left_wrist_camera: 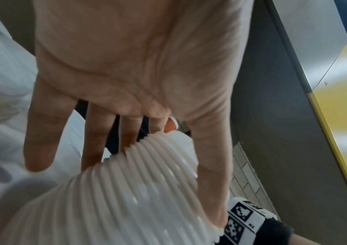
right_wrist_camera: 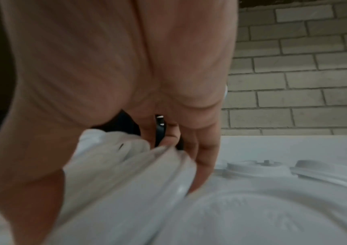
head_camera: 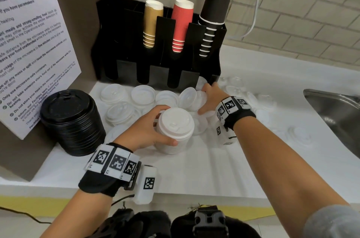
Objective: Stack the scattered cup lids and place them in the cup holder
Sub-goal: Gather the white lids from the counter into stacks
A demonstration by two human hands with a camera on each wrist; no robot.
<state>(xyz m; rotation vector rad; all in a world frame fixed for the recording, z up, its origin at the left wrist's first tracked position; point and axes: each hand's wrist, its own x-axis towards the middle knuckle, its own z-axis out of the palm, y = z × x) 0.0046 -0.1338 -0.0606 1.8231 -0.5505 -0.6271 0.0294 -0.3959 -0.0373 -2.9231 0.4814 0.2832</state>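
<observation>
White counter (head_camera: 194,169) below brick wall (head_camera: 292,4) — left hand (head_camera: 144,130) grip round lid stack (head_camera: 175,130); right hand (head_camera: 211,97) grip pinching loose lids (head_camera: 192,97).

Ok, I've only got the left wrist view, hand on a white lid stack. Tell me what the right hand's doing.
Observer: The right hand grips a few loose lids, tilted on edge, just in front of the holder.
Operator: Say what's left of my stack.
Observer: A black lid stack on the counter, apart from the left hand and its white stack.
Operator: Report the other lids.
Observer: Several flat lids lie before the holder.
</observation>
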